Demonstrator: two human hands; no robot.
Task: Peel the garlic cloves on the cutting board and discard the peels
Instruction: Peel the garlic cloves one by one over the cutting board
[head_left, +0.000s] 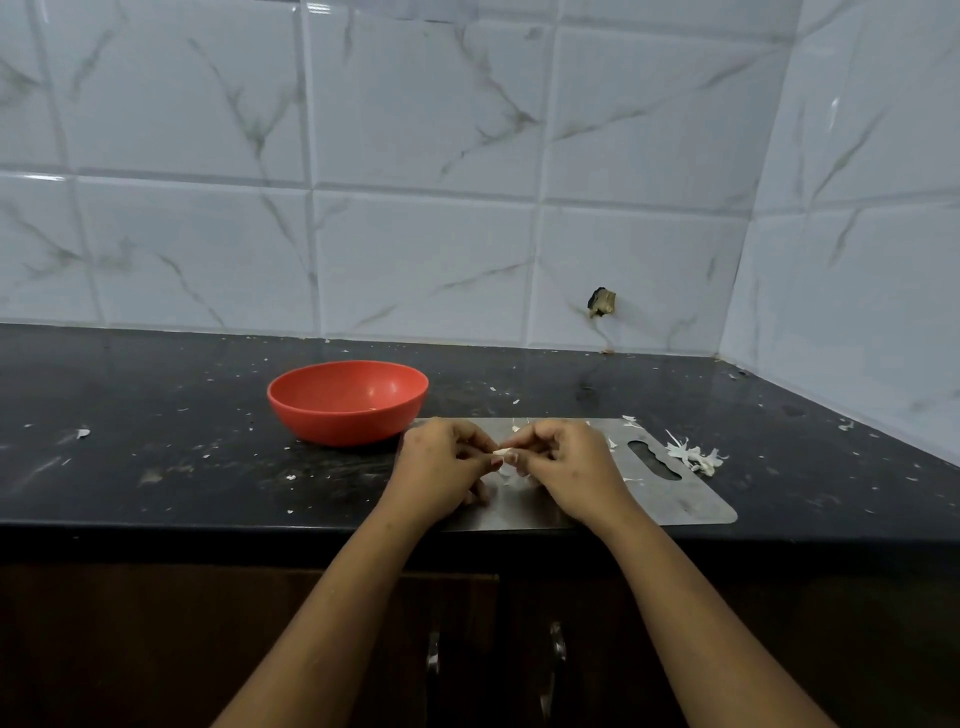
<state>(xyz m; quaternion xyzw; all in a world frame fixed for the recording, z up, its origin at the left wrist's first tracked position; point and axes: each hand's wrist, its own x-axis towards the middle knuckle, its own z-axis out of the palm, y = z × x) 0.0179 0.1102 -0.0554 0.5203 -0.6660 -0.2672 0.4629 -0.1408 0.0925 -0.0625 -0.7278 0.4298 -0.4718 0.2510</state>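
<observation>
A steel cutting board (691, 499) lies on the black counter, its handle slot to the right. Above its middle, my left hand (441, 467) and my right hand (566, 467) meet, and both pinch one small pale garlic clove (503, 453) between fingertips. The fingers hide most of the clove. A heap of white garlic peels (696, 457) lies on the counter just past the board's right end. A few peel scraps lie on the board under my hands.
A red bowl (347, 402) stands on the black counter (156, 441) just left of the board's far corner; something pale shows inside it. Peel flakes are scattered over the counter. Tiled walls close the back and right. Cabinet doors with handles are below the front edge.
</observation>
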